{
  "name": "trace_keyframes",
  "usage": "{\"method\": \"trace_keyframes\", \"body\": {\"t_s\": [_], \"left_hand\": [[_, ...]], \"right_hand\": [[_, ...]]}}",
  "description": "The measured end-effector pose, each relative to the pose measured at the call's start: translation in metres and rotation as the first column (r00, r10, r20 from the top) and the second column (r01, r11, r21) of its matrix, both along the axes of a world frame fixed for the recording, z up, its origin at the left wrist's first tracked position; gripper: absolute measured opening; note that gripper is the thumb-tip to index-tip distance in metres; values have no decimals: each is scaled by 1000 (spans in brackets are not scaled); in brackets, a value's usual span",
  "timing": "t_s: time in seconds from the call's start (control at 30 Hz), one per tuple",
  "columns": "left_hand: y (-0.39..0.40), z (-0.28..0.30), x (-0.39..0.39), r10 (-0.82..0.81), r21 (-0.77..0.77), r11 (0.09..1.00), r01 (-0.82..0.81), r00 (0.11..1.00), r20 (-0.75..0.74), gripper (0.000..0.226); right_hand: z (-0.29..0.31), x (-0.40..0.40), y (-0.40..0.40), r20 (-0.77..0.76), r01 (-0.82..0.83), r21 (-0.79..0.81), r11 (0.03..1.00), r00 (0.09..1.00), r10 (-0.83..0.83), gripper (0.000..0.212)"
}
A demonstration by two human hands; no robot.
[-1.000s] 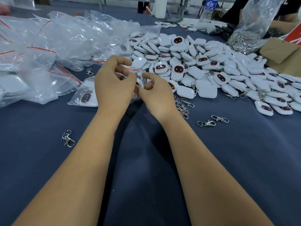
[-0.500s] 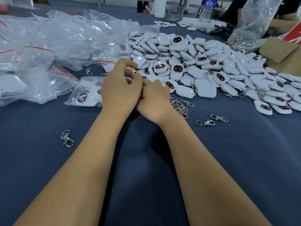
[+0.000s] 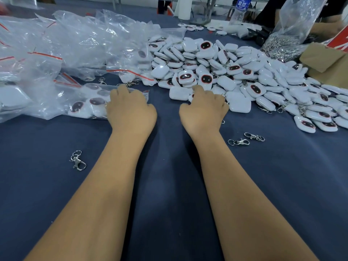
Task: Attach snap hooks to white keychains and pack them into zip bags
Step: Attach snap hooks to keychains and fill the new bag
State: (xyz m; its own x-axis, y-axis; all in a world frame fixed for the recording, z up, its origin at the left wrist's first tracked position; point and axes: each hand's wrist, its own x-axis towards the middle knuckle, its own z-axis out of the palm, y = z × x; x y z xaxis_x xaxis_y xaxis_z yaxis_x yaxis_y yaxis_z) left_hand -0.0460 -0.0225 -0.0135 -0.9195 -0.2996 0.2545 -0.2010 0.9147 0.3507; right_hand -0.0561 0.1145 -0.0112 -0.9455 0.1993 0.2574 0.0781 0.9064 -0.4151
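Our left hand (image 3: pixel 131 110) lies knuckles-up, fingers curled down onto a filled zip bag (image 3: pixel 90 103); we cannot tell whether it grips. Our right hand (image 3: pixel 205 108) reaches palm-down, fingers bent, into the edge of the white keychain pile (image 3: pixel 235 72); its grasp is hidden. Both forearms stretch forward, apart. Loose snap hooks (image 3: pixel 239 142) lie on the blue surface (image 3: pixel 169 185) by our right wrist.

I take the keychain pile (image 3: pixel 235 72) as my landmark: zip bags (image 3: pixel 56 53) lie left of it, two snap hooks (image 3: pixel 245 139) on the table (image 3: pixel 169 185) before it, a cardboard box (image 3: pixel 327 61) right, a bottle (image 3: pixel 240 8) behind.
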Motion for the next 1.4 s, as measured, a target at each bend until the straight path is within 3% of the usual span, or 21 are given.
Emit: {"method": "trace_keyframes", "body": {"t_s": [0.13,0.2,0.23,0.3,0.4,0.5,0.6,0.7,0.77,0.87,1.03,1.1,1.23,1.33,1.4], "left_hand": [[-1,2,2,48,3,999,-48,993,-108,32],[1,4,4,-13,-4,1000,13,953,-302,29],[4,5,5,-77,14,996,90,911,-404,27],[10,8,5,-207,104,949,298,836,-508,23],[17,4,5,-341,245,843,480,827,-447,24],[17,-2,1,-440,258,794,550,813,-380,41],[17,-6,-3,-470,258,766,589,787,-400,49],[18,-6,-5,-409,454,686,569,817,-406,44],[18,-4,-5,-367,593,586,553,833,-414,38],[17,0,-6,-324,670,513,537,844,-428,30],[13,7,-3,-334,840,274,468,866,-373,32],[13,7,-3,-363,841,258,475,855,-372,22],[13,4,-5,-297,849,306,432,890,-346,13],[11,1,-10,-191,885,294,361,930,-316,20],[10,0,-11,-202,880,280,383,920,-336,16]], "right_hand": [[1,-3,1,-60,8,-29,1000,998,-10,43],[3,-4,-1,-132,-5,-135,991,991,-13,34],[4,-4,-2,-170,-37,-262,964,985,-8,30],[6,0,-5,-253,-145,-564,813,967,-3,19],[10,4,-8,-289,-221,-808,546,957,-41,17],[12,2,-8,-252,-230,-914,335,967,-24,15],[16,3,-10,-250,-251,-947,198,968,27,7],[17,3,-11,-265,-270,-958,97,962,62,14],[16,3,-9,-243,-251,-959,129,967,76,15],[15,3,-9,-220,-238,-946,220,970,103,13],[15,6,-15,-242,-264,-950,169,960,142,14],[14,5,-15,-244,-273,-942,196,956,162,12],[9,2,-16,-180,-236,-883,405,968,173,4],[8,0,-16,-157,-235,-867,439,966,207,10],[9,1,-15,-158,-258,-865,432,955,253,15]]}}
